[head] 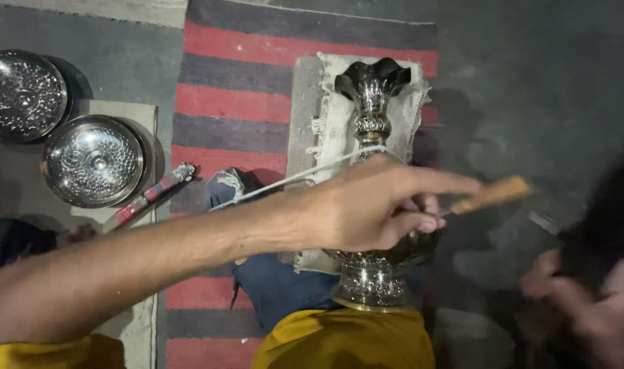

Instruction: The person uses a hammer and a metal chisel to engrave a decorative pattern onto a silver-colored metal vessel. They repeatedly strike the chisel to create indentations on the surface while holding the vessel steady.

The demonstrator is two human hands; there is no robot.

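Across your lap, the silver vase (372, 205) lies steadied on cloth; your left hand (366, 205) clenches a wooden-handled tool (493, 195) against it, while your blurred right hand (585, 301) shows no readable grip.

The vase (372, 171) lies on a cloth (332, 116) on the rug (236, 102), two bowls (91, 160) on the floor left of it.

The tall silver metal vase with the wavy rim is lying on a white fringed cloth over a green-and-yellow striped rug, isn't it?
Not quite. The tall silver metal vase does lie on the white fringed cloth, but the head view shows the striped rug beneath in red and dark grey, not green and yellow.
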